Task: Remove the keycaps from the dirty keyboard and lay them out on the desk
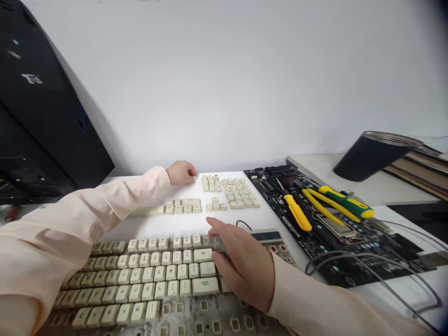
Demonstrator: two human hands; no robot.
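My left hand (181, 172) rests at the far side of the white desk (189, 226), its fingertips just left of a group of loose cream keycaps (233, 192). A second group of keycaps (182, 206) lies nearer, with a long space bar (147, 210) beside it. My right hand (241, 266) curls over the right end of the old beige keyboard (140, 284), thumb and fingers closing around a keycap that is mostly hidden. The keyboard's near rows have lost their caps, exposing dirty switches (196, 317).
To the right lie a black motherboard (350, 247) carrying a yellow screwdriver (297, 212) and green-and-yellow pliers (346, 201), plus a calculator (269, 242) and a grey cable (371, 275). A black computer tower (42, 102) stands at left; a dark cup (371, 156) lies tilted at right.
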